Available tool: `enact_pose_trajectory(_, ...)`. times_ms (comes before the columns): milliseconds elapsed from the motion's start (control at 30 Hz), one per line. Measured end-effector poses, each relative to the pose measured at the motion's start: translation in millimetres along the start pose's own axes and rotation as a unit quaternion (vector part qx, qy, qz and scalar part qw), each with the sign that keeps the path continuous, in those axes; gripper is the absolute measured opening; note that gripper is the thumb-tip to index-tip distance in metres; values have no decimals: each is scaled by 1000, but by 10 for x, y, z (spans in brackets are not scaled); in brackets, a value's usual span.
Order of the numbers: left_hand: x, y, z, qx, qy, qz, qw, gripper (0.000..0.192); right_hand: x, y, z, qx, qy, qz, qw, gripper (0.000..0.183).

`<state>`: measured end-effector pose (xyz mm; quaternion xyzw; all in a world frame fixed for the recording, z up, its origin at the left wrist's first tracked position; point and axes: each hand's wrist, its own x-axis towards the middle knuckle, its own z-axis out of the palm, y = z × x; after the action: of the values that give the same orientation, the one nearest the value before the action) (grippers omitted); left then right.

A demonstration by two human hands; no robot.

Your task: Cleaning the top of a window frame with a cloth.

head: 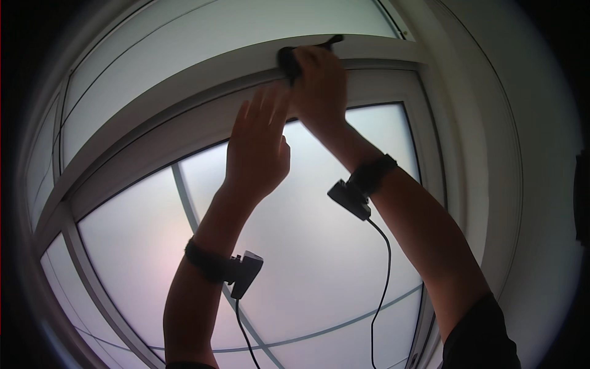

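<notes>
Both arms reach up in front of a window with frosted panes. My right hand [322, 85] grips a black object [289, 63] against the top rail of the pale window frame [380, 48]. The object has a rounded end on the left and a thin piece poking out at upper right; blur and my fingers hide what it is. Beside it, lower and to the left, my left hand [258, 143] is flat with its fingers spread and pointing up. Nothing is held in it. Its fingertips overlap the frame rail; whether they touch it I cannot tell.
A strapped camera-like device [249, 274] with a cable sits on my left wrist, another strapped device [350, 198] on the right. Grey bars cross the large frosted pane [304, 230]. Another frosted pane [230, 37] lies above the rail. A pale wall [502, 184] rises at right.
</notes>
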<state>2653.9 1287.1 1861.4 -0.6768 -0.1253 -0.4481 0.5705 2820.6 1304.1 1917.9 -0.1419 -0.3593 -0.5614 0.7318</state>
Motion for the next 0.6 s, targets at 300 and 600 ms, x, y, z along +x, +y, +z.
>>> enact_pose_trajectory(300,6,-156,-348,131,59,-61,988,65,-62,-644,195,265,-65,-17,962,30)
enact_pose_trajectory(600,-253,-241,-247,66,17,-124,990,70,-172,-711,326,322,-141,-42,935,18)
